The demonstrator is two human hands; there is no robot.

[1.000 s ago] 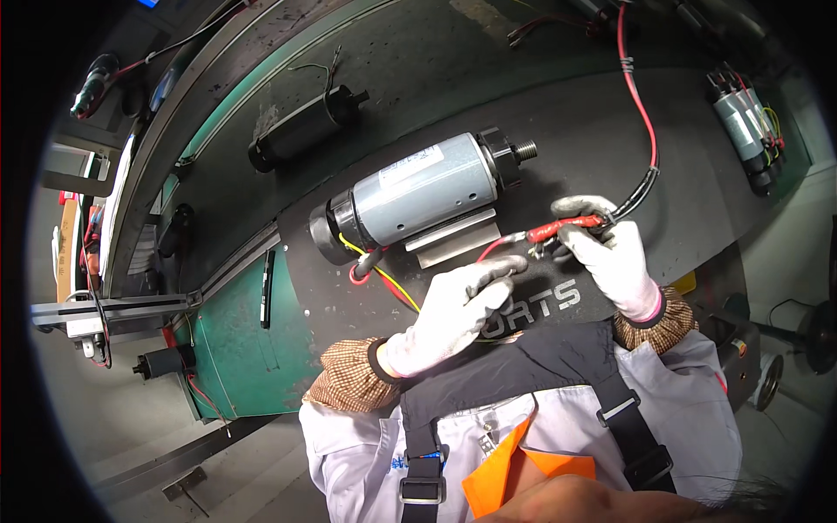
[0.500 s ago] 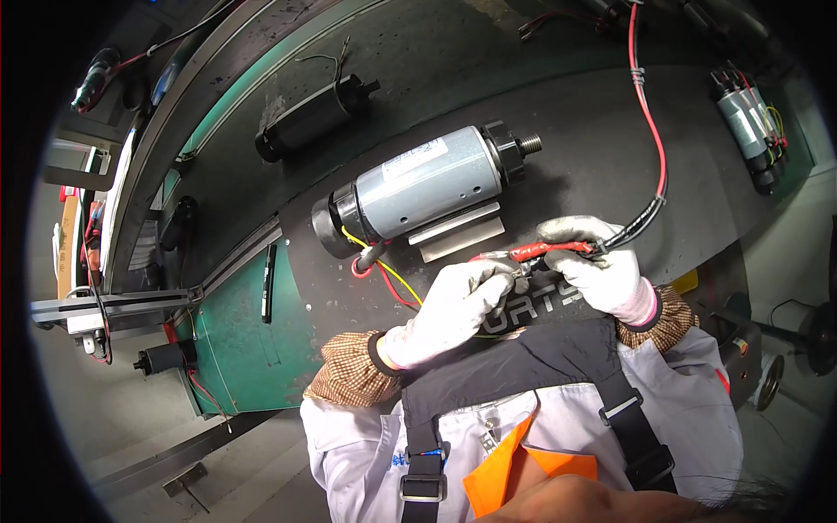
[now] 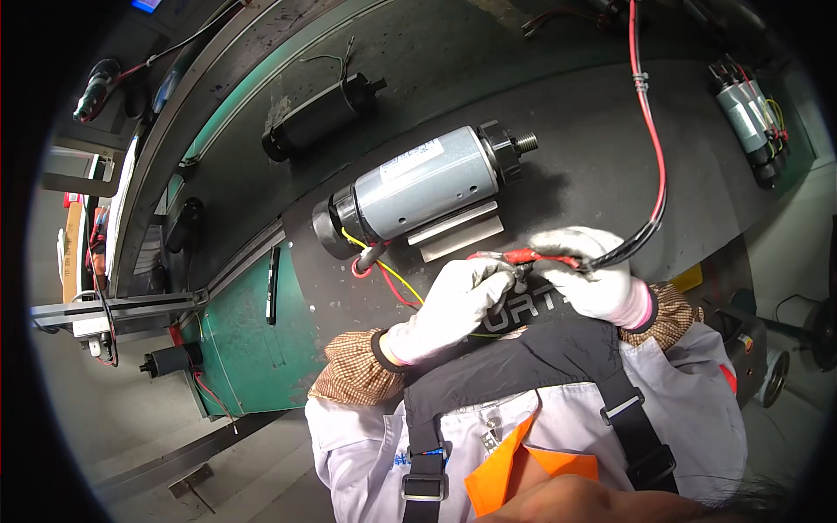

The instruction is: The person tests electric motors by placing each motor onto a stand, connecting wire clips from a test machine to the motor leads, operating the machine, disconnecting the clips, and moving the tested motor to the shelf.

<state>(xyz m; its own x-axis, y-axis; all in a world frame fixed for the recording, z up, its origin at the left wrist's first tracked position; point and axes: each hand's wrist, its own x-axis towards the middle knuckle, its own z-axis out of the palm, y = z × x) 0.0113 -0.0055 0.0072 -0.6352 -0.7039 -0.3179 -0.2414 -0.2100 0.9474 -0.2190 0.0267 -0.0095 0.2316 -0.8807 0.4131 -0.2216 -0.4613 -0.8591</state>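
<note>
A grey cylindrical electric motor (image 3: 423, 187) lies on the dark mat, its threaded shaft pointing right. From its left end come a yellow wire (image 3: 397, 277) and a red wire (image 3: 389, 283), running towards my gloved left hand (image 3: 458, 305). That hand is closed, pinching the wire ends; the fingertips partly hide them. My gloved right hand (image 3: 588, 277) is closed round the end of a red-and-black cable (image 3: 660, 170) that hangs in from the top. A red-sleeved clip (image 3: 526, 256) on this cable bridges the gap between both hands, its metal tip beside my left fingers.
A black motor (image 3: 318, 115) lies farther back. Several small grey motors (image 3: 743, 118) stand grouped at the far right. A black marker (image 3: 272, 286) rests on the green surface at left, near another small motor (image 3: 166, 360) and a metal rail (image 3: 122, 305).
My right hand has shifted slightly left and down with the cable, closer to my left hand. My left hand stays nearly in place, still pinching the wires.
</note>
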